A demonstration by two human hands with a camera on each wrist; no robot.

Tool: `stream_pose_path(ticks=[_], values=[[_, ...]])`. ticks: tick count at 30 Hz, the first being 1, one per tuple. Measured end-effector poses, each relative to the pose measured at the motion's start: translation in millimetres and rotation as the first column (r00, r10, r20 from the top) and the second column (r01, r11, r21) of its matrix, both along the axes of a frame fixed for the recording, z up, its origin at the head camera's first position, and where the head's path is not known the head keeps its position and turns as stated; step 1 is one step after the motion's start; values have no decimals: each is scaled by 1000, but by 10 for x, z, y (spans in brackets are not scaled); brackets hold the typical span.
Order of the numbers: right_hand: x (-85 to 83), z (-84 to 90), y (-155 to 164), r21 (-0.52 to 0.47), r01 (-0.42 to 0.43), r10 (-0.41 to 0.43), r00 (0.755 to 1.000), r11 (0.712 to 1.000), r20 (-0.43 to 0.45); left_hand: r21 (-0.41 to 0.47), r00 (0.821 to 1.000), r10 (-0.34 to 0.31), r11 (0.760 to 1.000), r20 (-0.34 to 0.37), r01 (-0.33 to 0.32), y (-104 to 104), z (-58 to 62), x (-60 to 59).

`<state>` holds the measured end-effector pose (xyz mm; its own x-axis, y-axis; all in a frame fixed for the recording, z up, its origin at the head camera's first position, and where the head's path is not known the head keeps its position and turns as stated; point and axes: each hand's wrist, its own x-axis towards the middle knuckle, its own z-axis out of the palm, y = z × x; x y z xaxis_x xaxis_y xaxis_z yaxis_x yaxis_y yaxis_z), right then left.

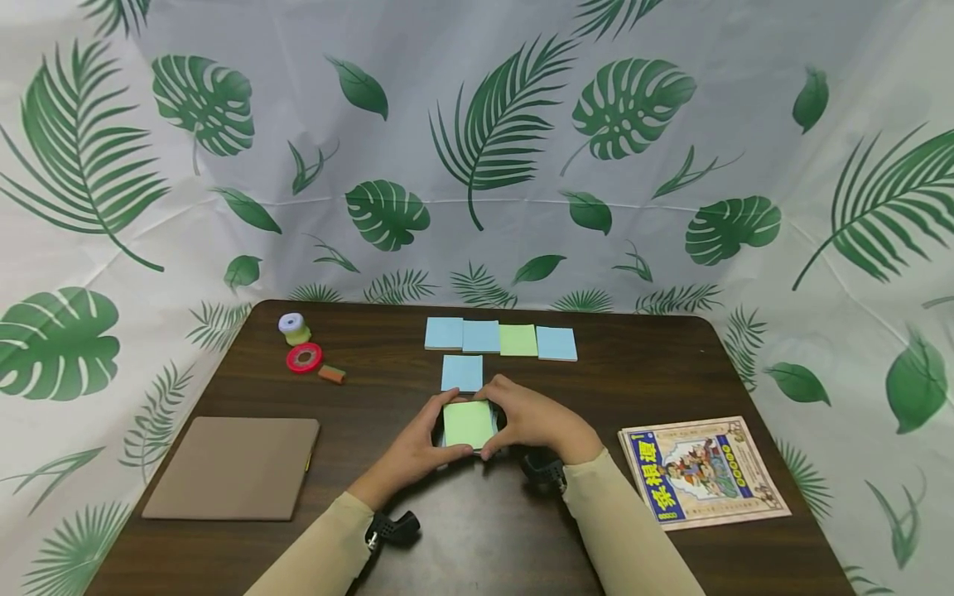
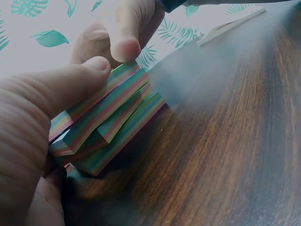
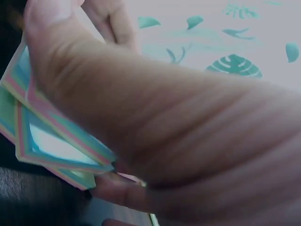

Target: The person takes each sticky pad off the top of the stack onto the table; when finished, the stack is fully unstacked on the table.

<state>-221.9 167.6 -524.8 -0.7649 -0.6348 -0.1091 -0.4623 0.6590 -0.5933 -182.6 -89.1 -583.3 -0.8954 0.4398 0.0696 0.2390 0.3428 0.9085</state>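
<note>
Both hands hold a stack of sticky note pads (image 1: 469,425) near the middle of the table, its top pad light green. My left hand (image 1: 419,443) grips the left side, with its thumb on the near edge. The right hand (image 1: 538,420) grips the opposite side, thumb likewise at the near edge. In the left wrist view, several pads (image 2: 120,113) with rainbow-striped edges lie unevenly, turned against each other. The right wrist view shows the pads (image 3: 56,141) partly hidden by the right hand. Just beyond the stack lies a single blue pad (image 1: 462,373).
Blue pads (image 1: 444,333) and a green pad (image 1: 517,340) form a row at the back. At left are a tape-like roll (image 1: 295,329), a red ring (image 1: 304,358), a small eraser-like block (image 1: 332,375) and a brown notebook (image 1: 231,468). Printed booklets (image 1: 704,472) lie at right.
</note>
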Motion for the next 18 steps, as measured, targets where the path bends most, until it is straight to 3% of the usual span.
stream_pose_path(ticks=[18], values=[[6,-9,-13,37,26,-26,1000,999,-4,22,1000,-14,1000,6,14,5,-9,-10]])
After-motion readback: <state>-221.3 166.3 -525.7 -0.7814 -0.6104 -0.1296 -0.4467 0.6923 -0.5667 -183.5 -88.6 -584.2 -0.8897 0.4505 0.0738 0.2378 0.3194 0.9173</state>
